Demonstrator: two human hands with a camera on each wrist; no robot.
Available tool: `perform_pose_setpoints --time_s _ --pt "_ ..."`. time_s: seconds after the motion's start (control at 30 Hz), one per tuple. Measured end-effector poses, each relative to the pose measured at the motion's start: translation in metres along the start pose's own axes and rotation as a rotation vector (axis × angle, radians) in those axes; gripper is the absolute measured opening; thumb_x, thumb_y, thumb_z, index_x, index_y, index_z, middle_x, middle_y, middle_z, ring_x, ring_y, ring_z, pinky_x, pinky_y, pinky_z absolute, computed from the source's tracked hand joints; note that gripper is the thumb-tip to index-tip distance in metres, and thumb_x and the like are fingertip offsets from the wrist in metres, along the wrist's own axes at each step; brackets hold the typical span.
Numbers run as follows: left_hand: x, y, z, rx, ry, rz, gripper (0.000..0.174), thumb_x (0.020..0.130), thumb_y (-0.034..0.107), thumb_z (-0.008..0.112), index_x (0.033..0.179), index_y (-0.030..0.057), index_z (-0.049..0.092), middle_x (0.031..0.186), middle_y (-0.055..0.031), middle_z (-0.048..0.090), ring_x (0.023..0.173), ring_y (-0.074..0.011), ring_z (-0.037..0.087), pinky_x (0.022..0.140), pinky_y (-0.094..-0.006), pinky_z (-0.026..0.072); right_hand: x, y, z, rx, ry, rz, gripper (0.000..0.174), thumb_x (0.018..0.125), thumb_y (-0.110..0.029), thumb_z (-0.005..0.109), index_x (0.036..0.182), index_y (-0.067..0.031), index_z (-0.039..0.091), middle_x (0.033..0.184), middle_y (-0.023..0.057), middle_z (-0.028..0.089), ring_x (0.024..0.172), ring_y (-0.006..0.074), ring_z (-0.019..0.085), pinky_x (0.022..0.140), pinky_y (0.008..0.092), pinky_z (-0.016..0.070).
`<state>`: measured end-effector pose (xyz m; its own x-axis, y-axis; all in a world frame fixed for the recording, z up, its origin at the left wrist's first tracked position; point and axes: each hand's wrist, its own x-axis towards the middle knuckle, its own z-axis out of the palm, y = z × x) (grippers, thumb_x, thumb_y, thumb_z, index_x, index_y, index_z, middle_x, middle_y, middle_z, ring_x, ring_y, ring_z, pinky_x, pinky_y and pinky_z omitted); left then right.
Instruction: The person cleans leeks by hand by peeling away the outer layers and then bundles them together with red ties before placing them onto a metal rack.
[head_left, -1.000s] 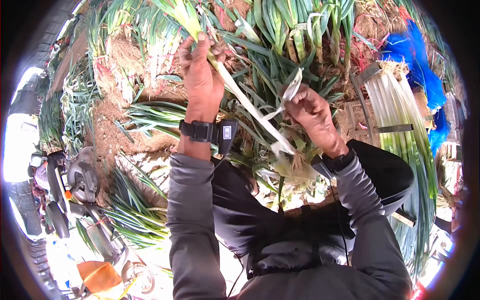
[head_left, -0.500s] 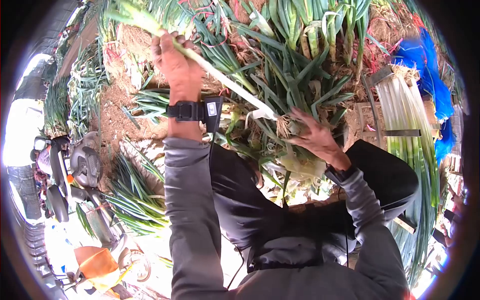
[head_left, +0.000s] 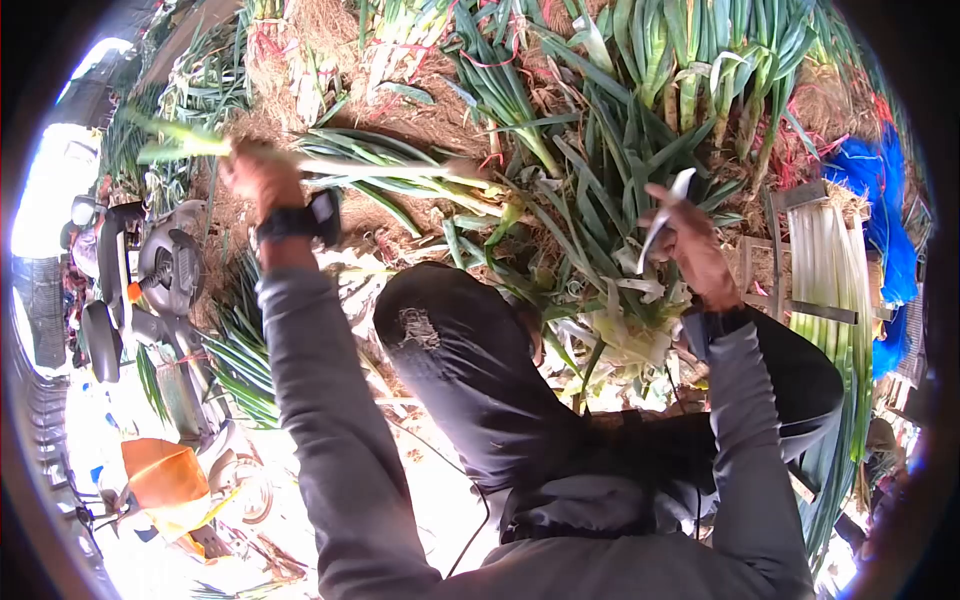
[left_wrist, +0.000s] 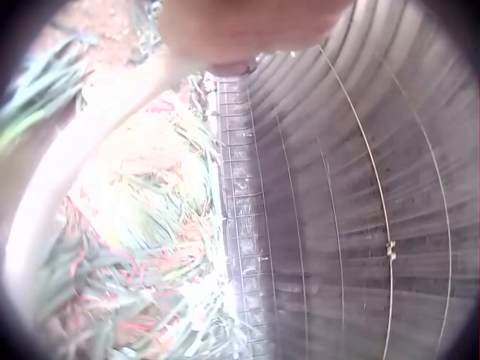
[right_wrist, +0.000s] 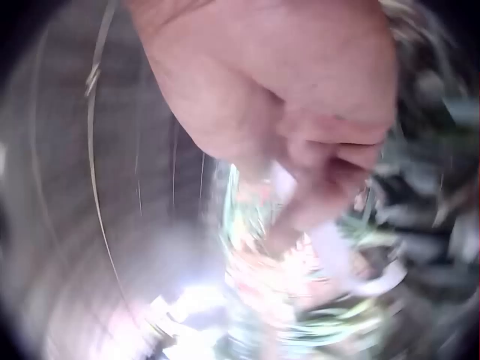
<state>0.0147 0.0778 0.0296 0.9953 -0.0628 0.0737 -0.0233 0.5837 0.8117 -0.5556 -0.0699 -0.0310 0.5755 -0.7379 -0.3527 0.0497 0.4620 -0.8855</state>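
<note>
In the head view the left hand [head_left: 262, 178] grips a leek [head_left: 385, 169] near its green leaves; the white stalk points right, blurred, above other green leaves. The left wrist view shows the pale stalk [left_wrist: 82, 146] beside the blurred left hand [left_wrist: 251, 30]. At the right, the right hand [head_left: 697, 250] pinches a thin white strip of peel [head_left: 655, 235] over a heap of leek leaves [head_left: 630, 160]. The right wrist view has the right hand [right_wrist: 277, 90] with curled fingers round the white strip [right_wrist: 330, 251].
Bundled leeks [head_left: 830, 265] lie on a rack at the right, near blue netting [head_left: 885, 190]. Rooted leeks [head_left: 690, 60] stand along the back. Peelings [head_left: 630, 335] lie before the person's knees [head_left: 450, 340]. A parked motorbike [head_left: 165, 260] and an orange object [head_left: 165, 475] are at the left.
The left hand has carried the leek left and lower, turning its stalk nearly level. The right hand, spread near the root end half a second ago, has moved right and now pinches a strip.
</note>
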Motion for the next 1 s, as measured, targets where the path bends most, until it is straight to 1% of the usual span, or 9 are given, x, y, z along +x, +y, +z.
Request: perform_pose_setpoints --time_s 0.03,0.1,0.27,0.4,0.53,0.63,0.77,0.97,1.0 --pt "0.006 0.017 -0.022 -0.005 0.027 0.013 0.019 0.097 0.019 0.065 0.108 0.0056 0.057 0.084 -0.0050 0.059 0.071 -0.0157 0.055 0.063 -0.0289 0.0471 0.021 0.019 -0.015 -0.464 -0.086 0.042 0.039 0.101 -0.028 0.061 0.131 -0.0027 0.057 0.098 0.0088 0.067 0.073 0.0160 0.070 0.058 0.0315 0.0556" --pt "0.016 0.040 -0.072 0.056 0.060 0.062 0.019 0.096 0.019 0.066 0.108 0.0058 0.060 0.082 -0.0052 0.060 0.069 -0.0148 0.055 0.061 -0.0270 0.0448 0.035 0.047 -0.009 -1.616 0.074 -0.570 0.042 0.098 -0.023 0.065 0.135 -0.0049 0.054 0.097 0.0125 0.065 0.080 0.0253 0.071 0.066 0.0362 0.0565" --pt "0.014 0.069 -0.231 0.579 0.141 0.213 0.013 0.097 0.019 0.066 0.102 0.0068 0.062 0.074 -0.0011 0.055 0.058 -0.0123 0.048 0.053 -0.0263 0.0376 0.090 0.080 0.093 -0.920 -0.156 -0.458 0.020 0.093 -0.013 0.065 0.110 -0.0024 0.066 0.096 0.0190 0.066 0.093 0.0395 0.065 0.079 0.0485 0.0514" --pt "-0.015 0.093 -0.321 0.631 0.311 0.128 0.016 0.098 0.020 0.063 0.106 0.0064 0.062 0.069 -0.0003 0.053 0.057 -0.0113 0.047 0.054 -0.0277 0.0380 0.150 0.176 0.107 -1.280 -0.342 -0.434 0.026 0.090 -0.019 0.069 0.108 -0.0022 0.062 0.105 0.0198 0.064 0.099 0.0385 0.063 0.084 0.0513 0.0491" --pt "-0.031 0.131 -0.433 0.940 0.274 0.060 0.035 0.099 0.024 0.063 0.129 0.0080 0.057 0.099 -0.0059 0.061 0.085 -0.0153 0.057 0.066 -0.0282 0.0471 0.172 0.232 0.101 -1.626 -0.262 -0.372 0.041 0.087 -0.024 0.072 0.121 -0.0074 0.057 0.122 0.0186 0.057 0.111 0.0410 0.056 0.088 0.0513 0.0488" --pt "-0.049 0.164 -0.457 0.992 0.347 -0.035 0.031 0.099 0.031 0.060 0.123 0.0095 0.059 0.090 -0.0014 0.062 0.077 -0.0132 0.055 0.067 -0.0289 0.0452 0.184 0.244 0.094 -1.568 -0.110 -0.431 0.041 0.087 -0.024 0.072 0.122 -0.0066 0.057 0.120 0.0189 0.058 0.110 0.0404 0.057 0.088 0.0518 0.0485" --pt "-0.045 0.195 -0.478 1.065 0.492 -0.007 0.030 0.099 0.030 0.063 0.120 0.0085 0.064 0.088 -0.0037 0.062 0.071 -0.0116 0.055 0.062 -0.0271 0.0457 0.194 0.251 0.078 -1.555 -0.288 -0.504 0.029 0.087 -0.023 0.071 0.106 -0.0044 0.060 0.105 0.0201 0.060 0.100 0.0409 0.060 0.084 0.0521 0.0486" --pt "-0.023 0.218 -0.568 1.472 0.532 -0.153 0.054 0.094 0.028 0.070 0.139 0.0003 0.054 0.102 -0.0129 0.065 0.091 -0.0212 0.060 0.078 -0.0362 0.0496 0.187 0.208 0.088 -1.243 -0.348 -0.322 0.035 0.089 -0.024 0.070 0.116 -0.0025 0.065 0.105 0.0223 0.066 0.095 0.0364 0.066 0.077 0.0473 0.0500" --pt "-0.027 0.214 -0.557 1.328 0.363 -0.279 0.051 0.095 0.030 0.065 0.136 0.0018 0.056 0.135 -0.0157 0.060 0.121 -0.0273 0.057 0.098 -0.0372 0.0459 0.184 0.189 0.092 -1.243 -0.391 -0.237 0.037 0.090 -0.026 0.070 0.117 -0.0023 0.065 0.105 0.0221 0.067 0.093 0.0349 0.067 0.076 0.0463 0.0500"
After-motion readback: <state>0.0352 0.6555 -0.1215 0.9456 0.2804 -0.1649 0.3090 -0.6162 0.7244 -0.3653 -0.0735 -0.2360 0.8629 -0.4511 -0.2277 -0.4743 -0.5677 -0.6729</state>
